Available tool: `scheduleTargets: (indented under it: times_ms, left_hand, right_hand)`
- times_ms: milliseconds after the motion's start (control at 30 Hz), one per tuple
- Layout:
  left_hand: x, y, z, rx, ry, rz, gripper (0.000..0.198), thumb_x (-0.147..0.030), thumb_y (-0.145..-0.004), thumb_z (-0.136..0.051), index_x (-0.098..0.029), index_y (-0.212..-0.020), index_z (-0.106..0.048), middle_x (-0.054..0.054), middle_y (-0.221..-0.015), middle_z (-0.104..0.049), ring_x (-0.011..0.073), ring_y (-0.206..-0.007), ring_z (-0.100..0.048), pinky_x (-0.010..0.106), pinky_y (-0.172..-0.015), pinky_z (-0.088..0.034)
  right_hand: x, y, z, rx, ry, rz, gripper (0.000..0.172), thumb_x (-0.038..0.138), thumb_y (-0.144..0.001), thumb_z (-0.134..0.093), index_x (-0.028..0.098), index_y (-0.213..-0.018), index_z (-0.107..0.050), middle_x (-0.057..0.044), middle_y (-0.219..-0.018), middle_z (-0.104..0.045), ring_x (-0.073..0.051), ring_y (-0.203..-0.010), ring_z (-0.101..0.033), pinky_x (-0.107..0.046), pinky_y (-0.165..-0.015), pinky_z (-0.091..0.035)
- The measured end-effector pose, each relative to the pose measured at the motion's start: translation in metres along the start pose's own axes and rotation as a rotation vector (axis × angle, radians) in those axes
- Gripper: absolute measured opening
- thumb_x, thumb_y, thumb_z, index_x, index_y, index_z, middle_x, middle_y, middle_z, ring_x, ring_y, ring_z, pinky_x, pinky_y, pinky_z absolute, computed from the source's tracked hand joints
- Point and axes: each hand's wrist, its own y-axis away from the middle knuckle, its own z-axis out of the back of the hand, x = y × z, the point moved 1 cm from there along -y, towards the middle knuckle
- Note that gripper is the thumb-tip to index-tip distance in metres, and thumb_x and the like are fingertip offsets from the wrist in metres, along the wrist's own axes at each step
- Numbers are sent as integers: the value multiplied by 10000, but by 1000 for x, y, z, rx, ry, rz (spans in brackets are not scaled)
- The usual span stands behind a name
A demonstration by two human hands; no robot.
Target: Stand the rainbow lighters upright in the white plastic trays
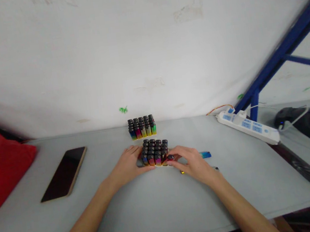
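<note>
Colourful lighters with black tops stand upright in a tight block (154,152) in front of me. My left hand (128,162) cups the block's left side, thumb along the front base and fingers at the left and back. At the right front corner, my right hand (188,161) pinches a single lighter (170,157) between thumb and fingers, close against the block. A blue lighter (206,154) lies on the table beyond my right hand. Another lighter (183,172) lies mostly hidden under that hand. Behind, a second block of upright lighters (142,127) stands near the wall.
A dark phone (64,173) lies at the left, near a red cloth item (3,164). On the right are a white power strip (248,126) with cables, a black device (296,117) and a blue metal frame (274,62). The wall closes off the back of the grey table (145,213).
</note>
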Motion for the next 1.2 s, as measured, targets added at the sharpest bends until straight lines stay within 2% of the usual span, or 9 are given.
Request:
scheduleTargets:
  times_ms: [167, 367, 467, 600, 733, 833, 933, 1033, 1200]
  left_hand:
    - [2, 0, -1, -9, 2, -15, 609, -709, -818, -793, -235, -1192, -722, 115, -1193, -775, 344, -1125, -703, 473, -1053, -513]
    - [4, 0, -2, -12, 7, -19, 614, -705, -826, -785, -239, -1220, -717, 116, -1243, -770, 349, -1159, -701, 474, -1068, -514]
    - [4, 0, -2, -14, 13, -15, 632, -712, -816, -790, -230, -1218, -716, 118, -1257, -770, 358, -1175, -701, 488, -1081, -513]
    - [3, 0, -1, -14, 12, -14, 633, -701, -804, -805, -225, -1212, -716, 118, -1240, -775, 364, -1180, -702, 500, -1093, -513]
    - [2, -1, 0, -11, 6, -13, 624, -697, -805, -807, -227, -1206, -721, 113, -1223, -780, 361, -1158, -709, 490, -1071, -526]
    - [3, -1, -1, -9, 2, -18, 645, -717, -809, -795, -222, -1216, -718, 121, -1243, -778, 364, -1168, -703, 498, -1073, -523]
    - [5, -1, -2, -3, 2, -26, 654, -722, -822, -780, -215, -1229, -711, 126, -1255, -775, 364, -1181, -699, 507, -1090, -512]
    - [7, -1, -3, -10, -8, -14, 641, -713, -810, -794, -217, -1209, -716, 118, -1234, -780, 366, -1171, -703, 504, -1086, -515]
    - [6, -1, -3, 2, -1, -21, 665, -709, -815, -797, -221, -1257, -704, 115, -1268, -770, 362, -1198, -695, 491, -1102, -507]
  right_hand:
    - [1, -1, -2, 48, 84, 28, 308, 509, -1057, -630, 248, -1146, -768, -94, -1019, -759, -233, -864, -697, -376, -835, -565]
    - [-4, -3, -3, 1, 276, -71, 376, 577, -998, -698, 241, -835, -736, -28, -747, -695, -192, -666, -594, -322, -718, -464]
    - [-12, -1, 23, -37, 228, -121, 368, 555, -1035, -649, 244, -870, -754, -29, -777, -723, -201, -699, -631, -331, -733, -464]
    - [-30, 13, 77, -216, 301, -205, 288, 491, -1025, -651, 247, -991, -800, -69, -898, -756, -249, -827, -674, -387, -810, -497]
    - [-47, 33, 106, -107, 277, -299, 271, 488, -930, -750, 256, -1035, -842, -89, -1033, -772, -273, -945, -689, -384, -804, -510]
    - [-53, 41, 106, 36, 211, -348, 298, 493, -846, -825, 256, -1023, -854, -86, -1036, -763, -275, -936, -681, -385, -804, -512]
    - [-55, 41, 101, 97, 232, -379, 272, 489, -840, -808, 231, -926, -823, -75, -950, -740, -267, -885, -665, -385, -798, -504]
    - [-55, 39, 99, 24, 292, -400, 297, 512, -911, -710, 215, -912, -721, -51, -876, -719, -238, -801, -641, -356, -736, -476]
    - [-48, 32, 97, -185, 301, -408, 404, 610, -991, -594, 223, -1088, -660, 22, -685, -627, -192, -607, -529, -321, -615, -379]
